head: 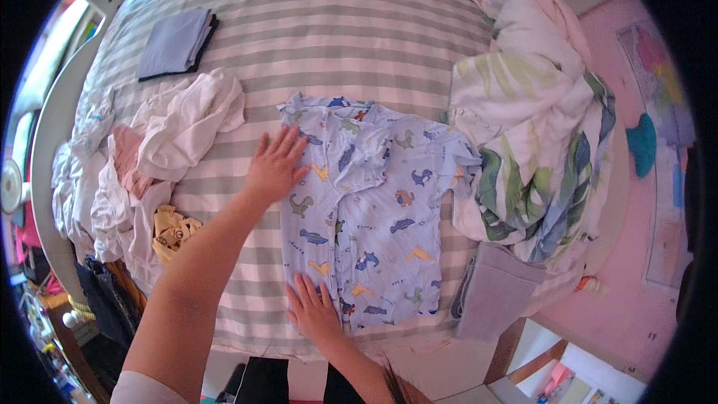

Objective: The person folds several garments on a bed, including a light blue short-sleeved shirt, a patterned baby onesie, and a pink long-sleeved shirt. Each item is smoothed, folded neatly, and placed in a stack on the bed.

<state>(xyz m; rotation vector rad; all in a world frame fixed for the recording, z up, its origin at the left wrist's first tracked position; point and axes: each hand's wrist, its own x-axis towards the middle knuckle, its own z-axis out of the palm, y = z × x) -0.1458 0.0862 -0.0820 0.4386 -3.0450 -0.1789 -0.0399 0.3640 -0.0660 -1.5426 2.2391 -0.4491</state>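
Note:
A light blue short-sleeved shirt (387, 219) with a dinosaur print lies spread on the bed in front of me. Its left side is folded inward, so that one sleeve (359, 148) rests crumpled over the chest. The other sleeve (457, 160) points out to the right. My left hand (277, 165) lies palm down on the upper left folded edge, fingers spread. Lower down, my right hand (314, 308) presses flat near the bottom left corner of the shirt, fingers slightly apart. Neither hand grips the fabric.
Folded blue-grey clothing (174, 42) sits at the upper left of the striped bedsheet (336, 39). Crumpled white clothes (190, 118) and a yellow garment (174, 230) are heaped at left. A leaf-patterned quilt (521, 123) and a folded grey cloth (499, 292) lie at right.

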